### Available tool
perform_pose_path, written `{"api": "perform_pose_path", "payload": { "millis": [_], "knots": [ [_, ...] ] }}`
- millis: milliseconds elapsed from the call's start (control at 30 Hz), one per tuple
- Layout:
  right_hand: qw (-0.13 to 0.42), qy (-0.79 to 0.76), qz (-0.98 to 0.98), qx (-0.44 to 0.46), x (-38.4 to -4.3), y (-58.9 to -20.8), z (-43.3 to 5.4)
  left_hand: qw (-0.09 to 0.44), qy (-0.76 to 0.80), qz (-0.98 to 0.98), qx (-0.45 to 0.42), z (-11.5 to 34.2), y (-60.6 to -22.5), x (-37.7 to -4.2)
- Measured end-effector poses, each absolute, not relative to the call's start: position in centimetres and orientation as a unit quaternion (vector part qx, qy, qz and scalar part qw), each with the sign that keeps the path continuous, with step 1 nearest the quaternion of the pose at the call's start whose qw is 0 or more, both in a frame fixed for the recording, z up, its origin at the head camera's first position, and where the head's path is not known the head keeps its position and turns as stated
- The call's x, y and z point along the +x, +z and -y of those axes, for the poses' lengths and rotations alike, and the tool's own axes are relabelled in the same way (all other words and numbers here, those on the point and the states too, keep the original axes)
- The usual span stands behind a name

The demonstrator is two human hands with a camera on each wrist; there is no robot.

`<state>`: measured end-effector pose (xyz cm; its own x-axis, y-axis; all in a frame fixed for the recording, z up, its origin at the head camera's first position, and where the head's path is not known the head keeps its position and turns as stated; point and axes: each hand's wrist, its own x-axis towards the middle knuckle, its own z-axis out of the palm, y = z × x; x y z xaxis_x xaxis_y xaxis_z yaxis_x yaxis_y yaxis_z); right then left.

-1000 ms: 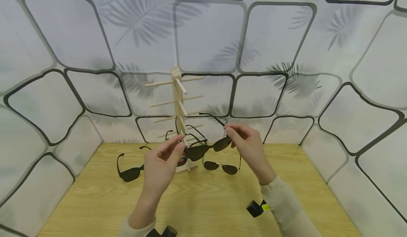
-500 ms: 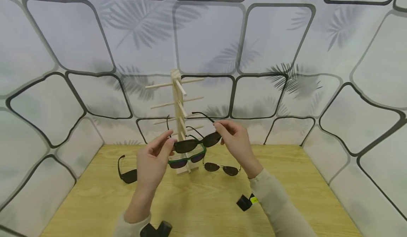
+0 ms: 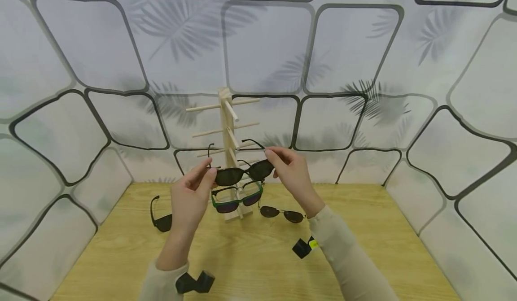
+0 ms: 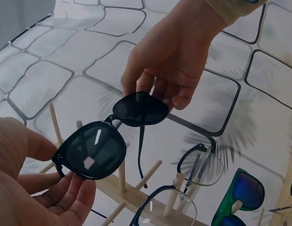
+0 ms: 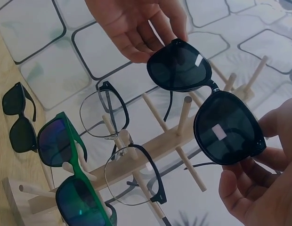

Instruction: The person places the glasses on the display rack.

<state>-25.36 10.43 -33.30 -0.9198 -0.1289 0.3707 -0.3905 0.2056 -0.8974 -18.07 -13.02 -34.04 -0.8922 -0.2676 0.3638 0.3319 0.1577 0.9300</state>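
Both hands hold one pair of black sunglasses (image 3: pixel 229 176) in front of the wooden display rack (image 3: pixel 224 112), lenses facing the person. My left hand (image 3: pixel 189 198) pinches the outer corner of the left lens, and my right hand (image 3: pixel 291 175) pinches the right corner. The temples are unfolded and point away toward the rack. Just below, green-framed sunglasses (image 5: pixel 80 165) hang on the rack's lower pegs. Above those, glasses with clear lenses and a dark brow bar (image 5: pixel 155 174) sit on the rack, under the held pair in the right wrist view. Upper pegs carry no glasses.
Thin-framed dark sunglasses (image 3: pixel 292 216) lie on the wooden table (image 3: pixel 250 265) to the rack's right. Another black pair (image 3: pixel 163 223) lies at left, partly hidden by my left hand. A patterned cloth wall (image 3: pixel 266 45) encloses the back and sides.
Both hands have carried the black sunglasses left and slightly up, in front of the rack. The green sunglasses and clear glasses below now show more fully.
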Motion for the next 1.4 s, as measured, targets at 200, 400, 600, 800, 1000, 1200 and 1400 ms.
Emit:
{"api": "perform_pose_path", "payload": {
  "millis": [200, 400, 600, 800, 1000, 1200, 1400],
  "knots": [
    [0.104, 0.607, 0.767, 0.178, -25.9, -33.3, -9.8, 0.247, -0.642, 0.725, -0.027, 13.5, -33.8, -18.7],
    [0.098, 0.606, 0.768, 0.183, -26.0, -33.2, -9.2, 0.249, -0.632, 0.734, -0.014, 13.9, -33.9, -19.1],
    [0.095, 0.606, 0.767, 0.186, -26.4, -33.4, -8.9, 0.254, -0.636, 0.728, -0.014, 14.0, -33.7, -19.3],
    [0.098, 0.601, 0.771, 0.186, -26.8, -33.5, -8.7, 0.254, -0.645, 0.72, -0.019, 14.2, -33.8, -19.6],
    [0.099, 0.601, 0.771, 0.183, -27.1, -33.7, -8.5, 0.255, -0.643, 0.722, -0.026, 14.3, -33.9, -19.9],
    [0.099, 0.604, 0.771, 0.174, -27.4, -33.9, -8.4, 0.248, -0.639, 0.728, -0.021, 14.3, -34.1, -20.3],
    [0.098, 0.604, 0.772, 0.17, -27.5, -34.1, -8.3, 0.244, -0.641, 0.728, -0.02, 14.4, -34.4, -20.6]
  ]
}}
